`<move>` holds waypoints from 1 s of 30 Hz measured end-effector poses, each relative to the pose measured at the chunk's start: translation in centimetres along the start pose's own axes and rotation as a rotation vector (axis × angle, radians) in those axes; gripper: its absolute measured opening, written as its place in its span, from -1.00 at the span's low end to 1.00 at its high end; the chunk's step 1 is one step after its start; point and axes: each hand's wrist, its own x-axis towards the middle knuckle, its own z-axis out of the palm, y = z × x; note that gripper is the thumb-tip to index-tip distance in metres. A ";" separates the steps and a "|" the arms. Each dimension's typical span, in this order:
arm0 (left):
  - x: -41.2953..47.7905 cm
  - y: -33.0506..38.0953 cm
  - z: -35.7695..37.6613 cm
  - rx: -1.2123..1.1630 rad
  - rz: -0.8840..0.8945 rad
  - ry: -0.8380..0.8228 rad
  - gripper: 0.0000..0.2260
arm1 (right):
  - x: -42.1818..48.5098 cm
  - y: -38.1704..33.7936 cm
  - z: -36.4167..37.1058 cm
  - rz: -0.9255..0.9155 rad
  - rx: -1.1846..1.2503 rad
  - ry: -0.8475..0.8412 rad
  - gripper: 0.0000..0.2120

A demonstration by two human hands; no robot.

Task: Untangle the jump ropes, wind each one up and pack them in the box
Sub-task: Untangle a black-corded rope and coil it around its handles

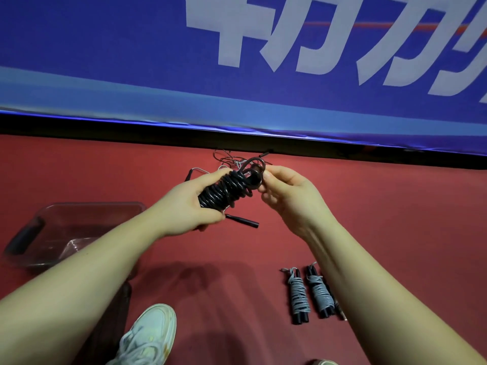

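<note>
My left hand [188, 206] grips a black jump rope [226, 189] wound in tight coils around its handles. My right hand [286, 192] pinches the loose end loop of that black cord at the top of the bundle. Beyond my hands a tangle of thin ropes [237, 160] lies on the red floor, one black handle [189, 175] to its left. Another black handle [242, 221] lies below my left hand. Two wound grey-corded ropes [299, 296] [320, 292] lie side by side at the lower right. A clear plastic box [66, 233] with a dark handle sits on the left.
A blue banner with white lettering [237, 61] runs along the far edge of the red floor [382, 206], with a dark gap under it. My white sneaker [150, 335] is at the bottom centre, close to the box.
</note>
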 end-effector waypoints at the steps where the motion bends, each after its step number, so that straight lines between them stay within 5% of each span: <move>1: 0.0 0.1 -0.1 -0.002 -0.014 -0.021 -0.33 | -0.1 0.2 -0.1 -0.086 -0.100 0.001 -0.77; 4: 0.0 0.5 -0.6 0.145 -0.062 -0.055 -0.32 | -0.4 0.5 -0.4 -0.166 -0.224 -0.004 -0.74; 10: 0.1 1.9 -0.7 0.657 -0.106 0.061 -0.31 | -0.6 -0.9 -0.5 0.007 -0.143 -0.103 -0.82; 18: -0.1 1.3 -0.1 0.582 -0.146 -0.051 -0.37 | -0.4 1.4 0.3 -0.153 -0.699 0.032 -0.77; 30: 0.1 -0.6 0.4 -0.048 -0.282 -0.174 -0.58 | 0.3 1.8 0.0 -0.055 -0.138 0.052 -0.82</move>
